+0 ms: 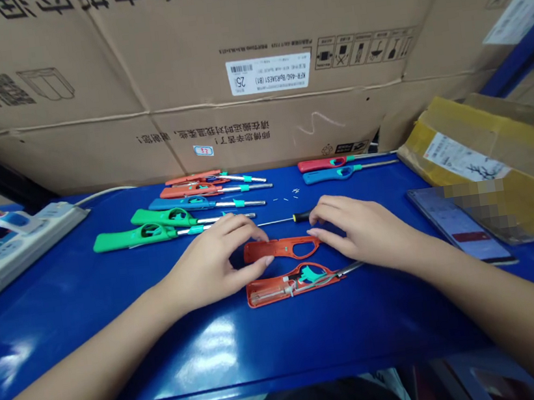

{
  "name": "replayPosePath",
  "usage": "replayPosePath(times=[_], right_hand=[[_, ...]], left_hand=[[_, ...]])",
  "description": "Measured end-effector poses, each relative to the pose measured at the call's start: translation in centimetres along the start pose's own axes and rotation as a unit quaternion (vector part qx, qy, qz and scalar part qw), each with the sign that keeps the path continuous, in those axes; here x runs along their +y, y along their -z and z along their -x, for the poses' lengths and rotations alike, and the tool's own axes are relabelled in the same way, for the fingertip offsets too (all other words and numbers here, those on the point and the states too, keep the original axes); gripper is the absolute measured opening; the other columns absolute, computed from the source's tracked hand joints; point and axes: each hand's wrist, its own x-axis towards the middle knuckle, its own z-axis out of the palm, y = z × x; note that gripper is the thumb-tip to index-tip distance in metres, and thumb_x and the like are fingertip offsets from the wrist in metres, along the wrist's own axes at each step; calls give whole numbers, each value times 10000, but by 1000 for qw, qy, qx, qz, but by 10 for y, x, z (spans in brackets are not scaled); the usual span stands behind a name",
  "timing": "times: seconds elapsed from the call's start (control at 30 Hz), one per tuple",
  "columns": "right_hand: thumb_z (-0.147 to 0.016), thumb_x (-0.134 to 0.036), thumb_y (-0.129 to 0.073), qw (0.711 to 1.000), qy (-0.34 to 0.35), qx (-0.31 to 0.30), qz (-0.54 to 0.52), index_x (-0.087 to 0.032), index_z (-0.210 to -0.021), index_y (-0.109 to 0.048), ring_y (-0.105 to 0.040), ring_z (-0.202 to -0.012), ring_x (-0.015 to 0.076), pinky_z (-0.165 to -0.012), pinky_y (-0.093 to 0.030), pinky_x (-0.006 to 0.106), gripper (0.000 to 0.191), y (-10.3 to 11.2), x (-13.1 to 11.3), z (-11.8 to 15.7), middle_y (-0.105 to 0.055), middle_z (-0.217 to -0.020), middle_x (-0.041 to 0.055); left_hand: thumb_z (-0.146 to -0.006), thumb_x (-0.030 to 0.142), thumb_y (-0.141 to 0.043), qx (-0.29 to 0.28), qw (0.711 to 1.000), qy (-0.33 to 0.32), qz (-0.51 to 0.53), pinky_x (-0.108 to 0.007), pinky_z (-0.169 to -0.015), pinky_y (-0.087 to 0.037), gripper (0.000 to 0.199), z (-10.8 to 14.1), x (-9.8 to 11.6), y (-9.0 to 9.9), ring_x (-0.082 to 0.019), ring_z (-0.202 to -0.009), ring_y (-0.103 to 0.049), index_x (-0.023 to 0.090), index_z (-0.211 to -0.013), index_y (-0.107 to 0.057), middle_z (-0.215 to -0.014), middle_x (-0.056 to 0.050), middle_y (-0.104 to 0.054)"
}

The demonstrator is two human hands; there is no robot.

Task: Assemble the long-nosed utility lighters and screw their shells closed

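Note:
An orange lighter casing half [278,248], hollow side up, lies between my hands. My left hand [220,255] has its thumb and index finger along the two long edges of its left end. At its other end, my right hand [359,227] is closed, thumb at the tip of the casing half, other fingers curled. A screwdriver [301,217] with a black and yellow handle lies just behind, its handle end by my right fingers. Nearer me sits an opened orange lighter [269,291], its clear fuel tank, teal trigger and wires exposed and its metal tube pointing right.
Green lighters [124,239], a blue lighter [179,204] and orange lighters [187,191] lie back left. A red lighter [321,164] and another blue one are back right, near small white bits [295,191]. A power strip [22,245], phone [462,227], yellow-taped package [498,163] and large carton [177,41] surround them.

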Motion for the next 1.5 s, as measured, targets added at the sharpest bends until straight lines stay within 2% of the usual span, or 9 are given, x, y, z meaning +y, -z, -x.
replayPosePath(times=[0.17, 0.27, 0.47, 0.63, 0.83, 1.03, 1.23, 1.4, 1.5], right_hand=[[-966, -371, -586, 990, 89, -84, -66, -207, -879, -626, -602, -833, 183, -700, -433, 301, 190, 5, -19, 8, -650, -942, 41], [-932, -384, -627, 990, 76, -117, -35, -194, -843, -623, -571, -762, 186, -642, -383, 311, 210, 1, -27, 9, -640, -896, 43], [-921, -357, -615, 987, 6, -141, -77, -187, -830, -615, -556, -731, 168, -626, -359, 295, 193, -4, -32, 9, -647, -885, 37], [-861, -271, -638, 985, -16, -129, -113, -199, -760, -599, -541, -687, 142, -606, -348, 275, 130, 0, -29, 9, -633, -811, 7], [-865, -276, -614, 992, -48, -59, -97, -205, -737, -571, -576, -752, 166, -667, -390, 292, 153, 0, -22, 6, -625, -795, 13], [-912, -343, -612, 990, -78, -117, -10, -202, -849, -570, -591, -753, 184, -627, -392, 298, 161, -2, -18, 5, -647, -922, 50], [-941, -254, -571, 991, -93, -99, 8, -205, -951, -573, -634, -908, 228, -704, -449, 324, 50, -9, -15, 3, -646, -1044, 68], [-936, -204, -564, 997, -53, -18, -60, -206, -1003, -576, -609, -954, 219, -786, -474, 336, 68, -12, -15, 3, -613, -1052, 66], [-910, -192, -601, 989, 14, -20, -146, -208, -952, -607, -588, -928, 189, -823, -474, 325, 45, -12, -20, 5, -596, -1010, 44]], left_hand=[[-883, 509, -678, -99, 993, -57, -2, -316, -787, -495, 337, 2, 6, -2, -205, -895, -635, 198, -1013, -686, -985, -51, -688], [-837, 509, -727, -135, 989, -65, -1, -299, -738, -479, 356, 2, 7, -8, -197, -850, -640, 201, -1010, -682, -960, -36, -689], [-853, 449, -715, -130, 990, -49, 24, -260, -639, -432, 282, 2, 8, -14, -150, -732, -623, 202, -983, -674, -887, -9, -681], [-827, 443, -748, -130, 990, -41, 21, -263, -675, -441, 333, 2, 8, -14, -153, -757, -633, 215, -1051, -652, -931, -1, -690], [-817, 518, -753, -124, 991, -43, 5, -276, -698, -436, 411, 4, 7, -16, -178, -815, -637, 209, -1046, -607, -950, -6, -678], [-867, 495, -696, -112, 992, -50, -3, -269, -641, -401, 325, 3, 10, -15, -160, -756, -580, 200, -932, -575, -890, -4, -621], [-946, 377, -610, -137, 989, -42, 26, -256, -683, -428, 197, 3, 13, -16, -153, -817, -593, 192, -878, -618, -939, -17, -625], [-954, 364, -612, -118, 991, -35, 50, -246, -682, -436, 181, 4, 13, -19, -138, -800, -591, 192, -901, -622, -943, -6, -642], [-955, 340, -611, -92, 994, -33, 49, -243, -667, -429, 161, 4, 15, -19, -127, -761, -580, 191, -894, -616, -896, 6, -637]])
